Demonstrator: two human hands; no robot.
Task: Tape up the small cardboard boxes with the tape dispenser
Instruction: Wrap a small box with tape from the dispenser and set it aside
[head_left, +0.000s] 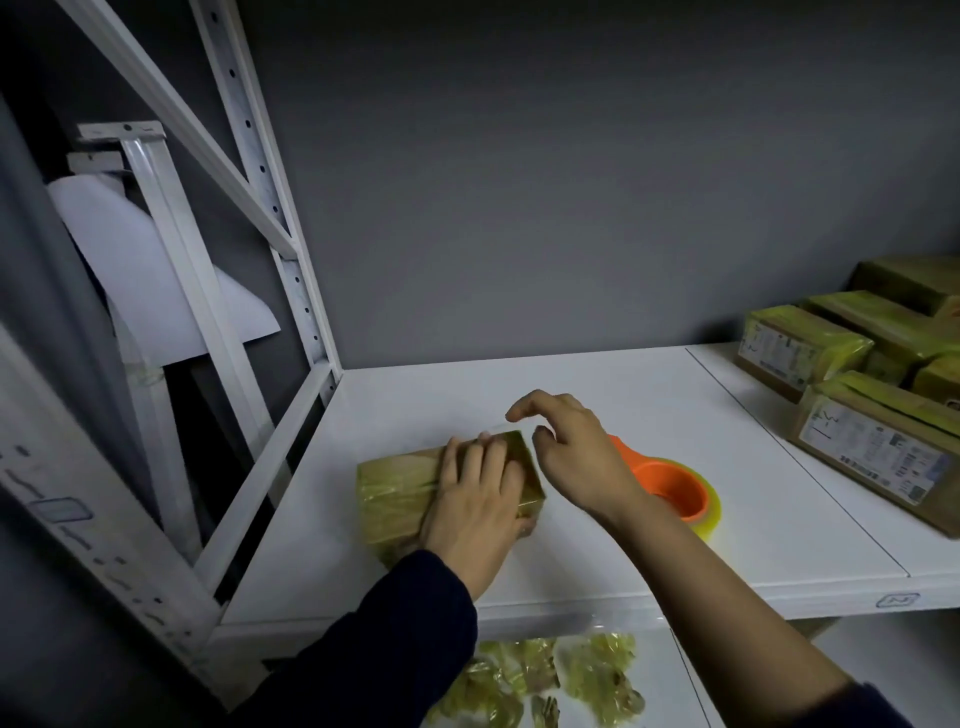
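Note:
A small cardboard box (395, 493) wrapped in yellowish clear tape lies on the white shelf (649, 405), near its left front. My left hand (475, 499) presses flat on the box's top, fingers straight. My right hand (576, 452) hovers just over the box's far right end, with index finger and thumb apart and nothing clearly pinched. A faint strip of clear tape seems to run from the box's far edge up to that index fingertip. The orange tape dispenser (675, 491), with its yellowish roll, lies on the shelf behind my right wrist, and neither hand holds it.
Several taped boxes with printed labels (883, 441) are piled at the shelf's right side. White metal uprights and braces (291, 270) frame the left edge. Crumpled wads of yellowish tape (545, 680) lie on the lower shelf. A grey wall closes the back.

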